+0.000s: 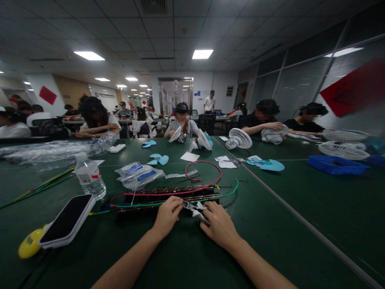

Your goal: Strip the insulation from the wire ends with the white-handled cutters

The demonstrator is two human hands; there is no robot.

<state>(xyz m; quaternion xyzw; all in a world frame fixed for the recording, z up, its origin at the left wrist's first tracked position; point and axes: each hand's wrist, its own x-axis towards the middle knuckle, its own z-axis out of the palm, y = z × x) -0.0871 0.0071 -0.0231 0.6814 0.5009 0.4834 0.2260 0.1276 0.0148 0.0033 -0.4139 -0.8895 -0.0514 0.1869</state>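
Left grip (169,212) pinched, seemingly on pale scrap (189,206); right grip (221,224) half-curled over dark tool (202,218), hold unclear. Red wire (156,194), green wire (150,205) along strips (132,215); ends look loose.

With twelve o'clock straight ahead of the wearer, there is one red cable (221,173) at twelve, one water bottle (89,180) and one smartphone (66,220) at ten, and one yellow rounded object (29,244) between nine and ten. Three light-blue fan blades (158,159) lie loose: two at eleven, one at one. White fan grilles (244,138) number at least five: two at twelve, one at one, two at two. Two blue trays (335,169) sit at two.
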